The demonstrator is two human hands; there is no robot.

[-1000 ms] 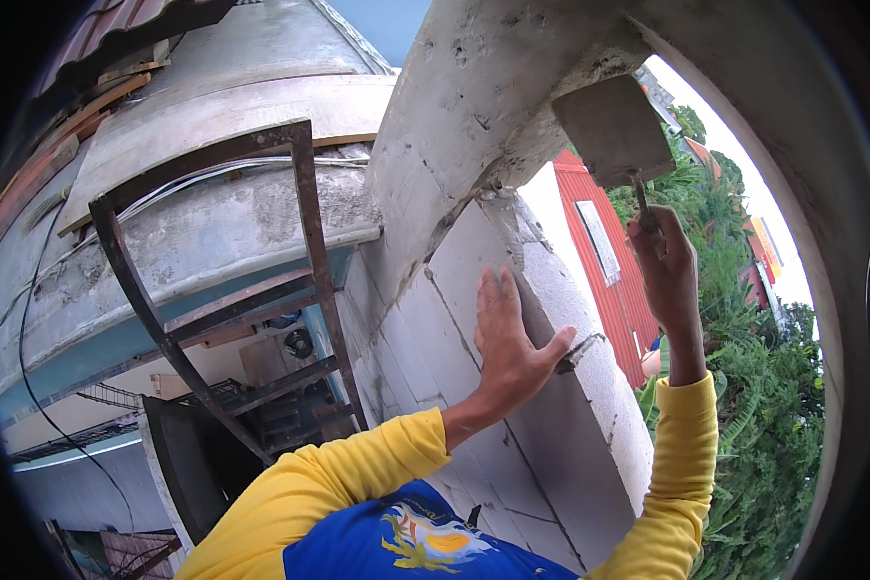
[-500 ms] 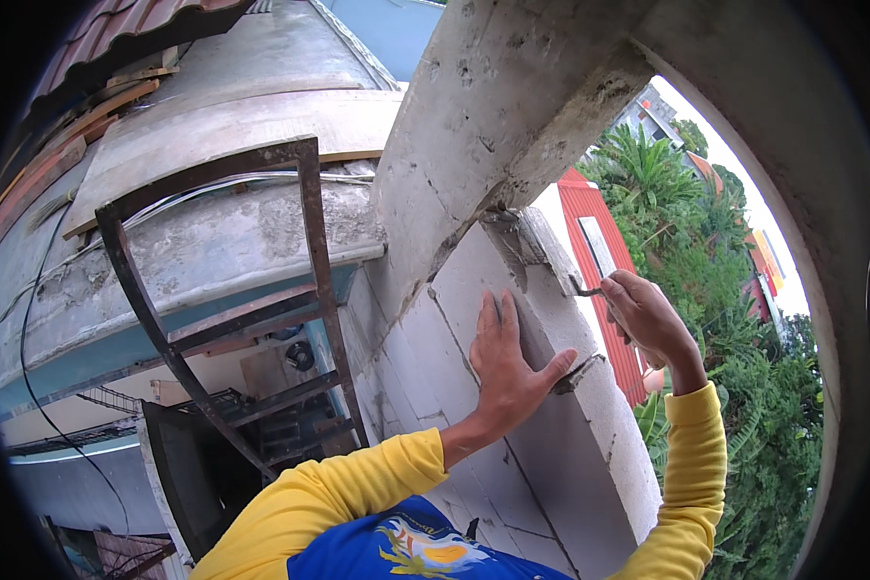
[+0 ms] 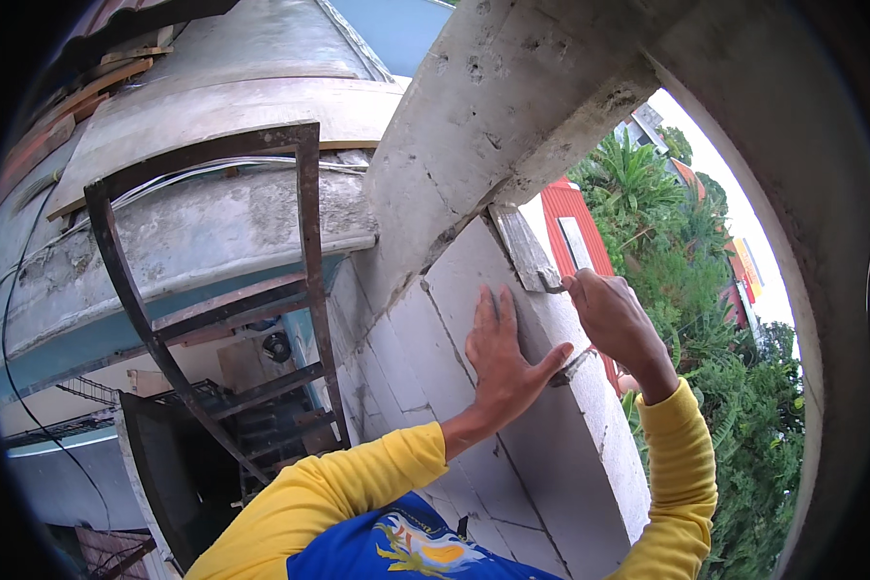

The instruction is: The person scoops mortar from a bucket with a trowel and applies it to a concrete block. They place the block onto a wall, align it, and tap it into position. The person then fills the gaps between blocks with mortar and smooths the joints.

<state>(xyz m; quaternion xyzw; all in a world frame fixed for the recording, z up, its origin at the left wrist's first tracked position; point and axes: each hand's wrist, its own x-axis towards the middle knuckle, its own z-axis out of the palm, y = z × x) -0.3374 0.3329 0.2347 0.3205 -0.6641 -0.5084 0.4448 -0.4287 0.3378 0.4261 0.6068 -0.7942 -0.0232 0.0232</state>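
My left hand (image 3: 500,348) lies flat on the pale block wall (image 3: 459,290), fingers spread near the top block and the thumb reaching toward its edge. Closed round the handle of a trowel (image 3: 524,246), my right hand (image 3: 614,324) is just outside the wall's end face. The trowel's flat grey blade lies against the upper end of the wall, close under the concrete beam (image 3: 512,106). Most of the handle is hidden by my fingers. Beside my left thumb, a rough mortar joint (image 3: 572,367) crosses the end face.
A dark metal frame (image 3: 309,213) stands to the left, before a weathered concrete ledge (image 3: 251,222). Wooden boards (image 3: 251,114) lie on the roof beyond it. Right of the wall are green trees (image 3: 686,271) and a red corrugated sheet (image 3: 572,232).
My right hand has moved left with the trowel, bringing the blade from beyond the edge onto the wall's upper end. My left hand stays flat on the blocks. The view has shifted slightly.
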